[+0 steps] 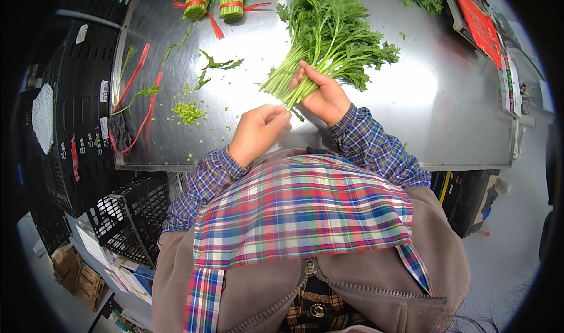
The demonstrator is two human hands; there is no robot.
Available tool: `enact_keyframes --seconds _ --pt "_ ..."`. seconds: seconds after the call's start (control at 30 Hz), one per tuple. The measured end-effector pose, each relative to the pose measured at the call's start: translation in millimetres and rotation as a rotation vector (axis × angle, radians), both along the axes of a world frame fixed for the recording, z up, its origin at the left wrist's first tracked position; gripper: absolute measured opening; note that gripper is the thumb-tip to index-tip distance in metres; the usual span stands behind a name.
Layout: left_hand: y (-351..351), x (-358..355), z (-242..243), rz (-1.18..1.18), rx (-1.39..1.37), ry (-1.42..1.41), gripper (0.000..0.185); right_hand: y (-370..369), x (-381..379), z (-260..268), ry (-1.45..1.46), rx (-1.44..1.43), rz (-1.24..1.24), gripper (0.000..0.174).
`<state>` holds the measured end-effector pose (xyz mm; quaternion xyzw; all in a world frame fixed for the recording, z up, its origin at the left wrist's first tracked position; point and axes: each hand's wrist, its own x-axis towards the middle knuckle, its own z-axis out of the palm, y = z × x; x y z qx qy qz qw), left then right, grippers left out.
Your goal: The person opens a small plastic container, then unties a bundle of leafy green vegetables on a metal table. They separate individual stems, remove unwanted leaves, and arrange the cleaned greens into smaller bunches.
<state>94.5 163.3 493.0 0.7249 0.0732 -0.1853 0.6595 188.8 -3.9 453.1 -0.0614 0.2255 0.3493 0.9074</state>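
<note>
Leafy greens with long pale stems [326, 46] lie over the metal table, their leaves pointing away from me. My right hand [325, 93] is closed around part of the stems near their cut ends. Just below those ends is my left hand [262, 128], its fingertips pinched together at the stem tips; whether they grip a stem is hidden. More stems [282, 71] lie loose to the left of my right hand. A small dark leaf piece [298, 115] hangs beneath the stems.
Two bunches [196, 5] tied with red tape stand at the back. Chopped stem bits [188, 112], leaf scraps [218, 64] and a red tape loop [143, 68] lie on the left of the steel table [440, 126]. A red packet [478, 24] sits at right; black crates [132, 214] stand at left.
</note>
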Motion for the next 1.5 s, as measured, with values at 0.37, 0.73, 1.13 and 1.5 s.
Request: enact_keyframes --seconds 0.37,0.73,1.13,1.5 --pt "2 1 -2 0.11 0.287 -0.168 0.012 -2 -6 -5 -0.113 -0.131 0.139 0.024" --pt "-5 15 -8 0.176 0.52 -0.327 0.012 11 -23 -15 -0.167 -0.159 0.143 0.018" --pt "65 23 -11 0.551 -0.075 -0.065 0.012 6 -21 -8 -0.242 -0.11 0.147 0.013" --pt "120 34 2 0.355 0.784 -0.121 0.028 -26 -22 -1 -0.237 0.372 0.262 0.016"
